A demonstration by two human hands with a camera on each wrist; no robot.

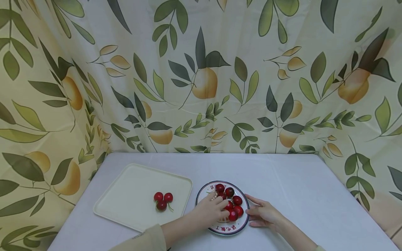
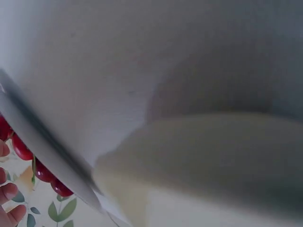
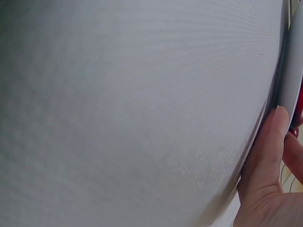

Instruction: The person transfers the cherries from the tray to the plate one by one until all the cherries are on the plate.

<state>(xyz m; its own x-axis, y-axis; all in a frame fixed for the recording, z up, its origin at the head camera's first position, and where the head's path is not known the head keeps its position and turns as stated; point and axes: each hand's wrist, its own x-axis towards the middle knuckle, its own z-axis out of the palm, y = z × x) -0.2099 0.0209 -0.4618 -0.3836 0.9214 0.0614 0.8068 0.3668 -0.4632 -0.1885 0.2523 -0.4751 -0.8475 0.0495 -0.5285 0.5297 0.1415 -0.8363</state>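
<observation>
A round white plate (image 1: 220,230) with a dark blue rim and red lettering bears several dark red cherries (image 1: 237,200). Over its left part reaches my left hand (image 1: 209,210), fingers bent down among the cherries. In the left wrist view its spread fingertips (image 2: 7,191) appear at the left edge, near cherries (image 2: 44,171); whether they touch any is unclear. My right hand (image 1: 266,213) holds the plate's right edge. From the right wrist, the thumb (image 3: 271,151) lies along the plate's outer side (image 3: 289,61), with another finger by the rim.
Left of the plate lies a cream rectangular tray (image 1: 125,195) with 3 cherries (image 1: 161,205) near its right side, at least one with a green stem. A white cloth covers the table (image 1: 298,188). Behind it hangs a curtain (image 1: 220,122) printed with leaves and fruit.
</observation>
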